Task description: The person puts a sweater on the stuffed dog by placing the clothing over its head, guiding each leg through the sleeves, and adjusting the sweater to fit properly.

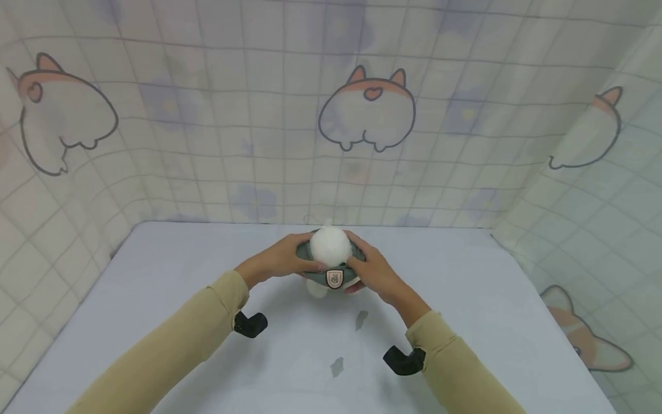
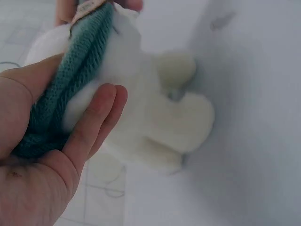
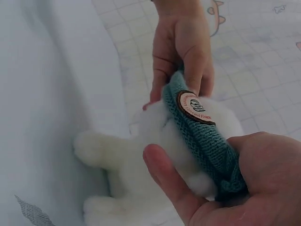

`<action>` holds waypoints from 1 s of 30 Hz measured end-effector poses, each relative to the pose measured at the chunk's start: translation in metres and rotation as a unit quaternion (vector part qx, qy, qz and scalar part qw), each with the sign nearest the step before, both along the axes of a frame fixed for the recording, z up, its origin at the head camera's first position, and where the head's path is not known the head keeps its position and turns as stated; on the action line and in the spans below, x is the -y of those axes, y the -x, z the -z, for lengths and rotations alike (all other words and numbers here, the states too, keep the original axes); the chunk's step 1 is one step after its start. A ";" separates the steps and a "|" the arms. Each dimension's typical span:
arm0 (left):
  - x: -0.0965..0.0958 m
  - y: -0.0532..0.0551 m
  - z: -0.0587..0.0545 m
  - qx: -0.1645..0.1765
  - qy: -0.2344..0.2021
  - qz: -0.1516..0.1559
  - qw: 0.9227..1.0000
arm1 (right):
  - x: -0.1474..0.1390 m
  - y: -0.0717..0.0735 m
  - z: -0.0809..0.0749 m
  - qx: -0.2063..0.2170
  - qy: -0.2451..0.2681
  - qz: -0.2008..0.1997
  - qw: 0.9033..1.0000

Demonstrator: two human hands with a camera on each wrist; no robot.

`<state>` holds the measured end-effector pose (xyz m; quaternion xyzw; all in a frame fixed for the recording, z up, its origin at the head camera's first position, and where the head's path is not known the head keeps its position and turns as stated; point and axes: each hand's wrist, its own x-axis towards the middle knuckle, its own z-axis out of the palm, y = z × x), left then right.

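Note:
A white plush toy (image 1: 330, 246) is held above the table's far part, its stubby legs toward the tabletop in the left wrist view. Round its head sits a teal knitted band (image 2: 77, 70) with a pale, dark-edged patch (image 3: 195, 110) at the front. The white top of the head shows through it. My left hand (image 1: 281, 256) grips one side of the band, thumb on the knit and fingers along the toy's head. On the opposite side my right hand (image 1: 377, 273) grips the band likewise. Some fingertips are hidden behind the toy.
The white table (image 1: 289, 368) bears two small grey marks (image 1: 337, 367) in front of the hands. Black mounts (image 1: 250, 325) jut from both wrists. A checked cloth (image 1: 258, 115) with printed animals surrounds the table's back and sides.

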<state>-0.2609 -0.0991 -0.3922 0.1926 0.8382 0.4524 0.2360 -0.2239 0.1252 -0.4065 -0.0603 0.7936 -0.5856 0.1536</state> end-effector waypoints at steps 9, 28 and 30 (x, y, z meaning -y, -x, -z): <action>0.000 -0.003 0.005 0.053 -0.063 -0.042 0.996 | 0.011 0.003 0.007 -0.007 0.031 -0.009 0.999; -0.005 -0.009 0.035 0.183 -0.206 -0.075 0.958 | 0.018 -0.005 0.015 -0.041 0.021 0.062 0.997; -0.005 -0.011 0.035 0.202 -0.212 -0.066 0.954 | 0.017 -0.006 0.012 -0.019 0.017 0.053 0.998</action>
